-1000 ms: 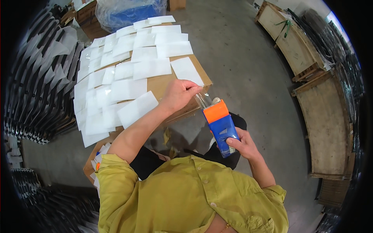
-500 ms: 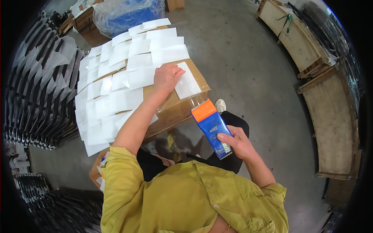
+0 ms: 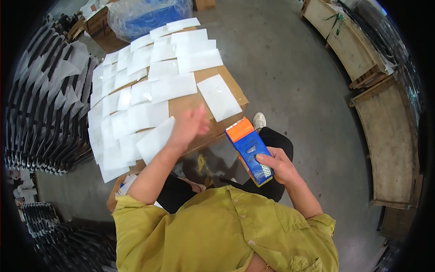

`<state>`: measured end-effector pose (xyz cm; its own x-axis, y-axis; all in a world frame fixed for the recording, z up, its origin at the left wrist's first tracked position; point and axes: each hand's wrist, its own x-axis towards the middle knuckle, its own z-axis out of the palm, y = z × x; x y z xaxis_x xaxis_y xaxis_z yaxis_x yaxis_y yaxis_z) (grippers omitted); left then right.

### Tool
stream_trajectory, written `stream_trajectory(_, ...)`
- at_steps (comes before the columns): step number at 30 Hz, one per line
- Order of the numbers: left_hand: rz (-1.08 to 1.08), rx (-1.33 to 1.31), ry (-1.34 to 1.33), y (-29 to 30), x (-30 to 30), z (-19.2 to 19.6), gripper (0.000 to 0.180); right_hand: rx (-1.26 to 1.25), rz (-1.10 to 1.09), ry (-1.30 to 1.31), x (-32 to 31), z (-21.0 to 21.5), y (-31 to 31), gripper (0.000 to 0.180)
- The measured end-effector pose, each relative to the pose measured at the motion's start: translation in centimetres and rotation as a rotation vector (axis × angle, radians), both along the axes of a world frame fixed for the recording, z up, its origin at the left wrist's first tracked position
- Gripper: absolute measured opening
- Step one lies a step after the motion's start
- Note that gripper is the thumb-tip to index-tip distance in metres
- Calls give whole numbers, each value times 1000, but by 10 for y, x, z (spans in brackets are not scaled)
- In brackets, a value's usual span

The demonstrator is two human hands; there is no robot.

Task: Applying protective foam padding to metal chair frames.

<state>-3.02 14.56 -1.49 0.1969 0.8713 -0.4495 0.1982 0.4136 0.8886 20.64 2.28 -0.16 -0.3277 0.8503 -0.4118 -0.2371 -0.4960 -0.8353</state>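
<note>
Handheld device: blue oblong body with an orange top end and a small grey keypad at its lower end, held tilted above the lap, just off the near right corner of the cardboard box. Right hand: wrapped round the lower part of the device, thumb lying across its face, fingers closed behind it. Left hand: blurred, over the near edge of the box top, beside a white sheet that overhangs that edge; whether its fingers touch or grip anything cannot be told from the blur, though they appear loosely spread. White sheets: many rectangular pieces, laid flat and overlapping in rows across the brown box top, thickest on its left side; one sheet lies apart, near the right corner. Person: seated, yellow-green shirt, dark trousers, a pale shoe showing on the floor beyond the device. Floor: grey concrete. Far end of the box: a bundle under clear plastic wrap with blue contents. Left of the view: stacks of dark flat parts interleaved with pale strips. Right of the view: wooden pallet-like frames along the rim.
</note>
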Motion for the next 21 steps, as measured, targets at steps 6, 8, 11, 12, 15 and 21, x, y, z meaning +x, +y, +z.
stream_trajectory(6, 99, -367, -429, -22, 38, -34, 58, -28, 33, -27, 4, 2, -25, 37)
stream_trajectory(8, 111, -317, -521, -24, 51, -40, 50, -53, 33, -39, 5, -4, -34, 36)
stream_trajectory(11, 185, -204, -619, -30, 63, -24, 39, -53, -8, -64, 8, -7, -45, 37)
stream_trajectory(12, 247, -143, -631, -32, 64, -15, 34, -30, -46, -81, 8, -8, -49, 37)
stream_trajectory(15, 259, -70, -710, -28, 50, -4, 30, 43, -45, -71, 2, 17, -62, 39)
stream_trajectory(21, -262, 455, -48, -79, 57, 36, 17, -62, 47, -61, 12, -7, -64, 36)
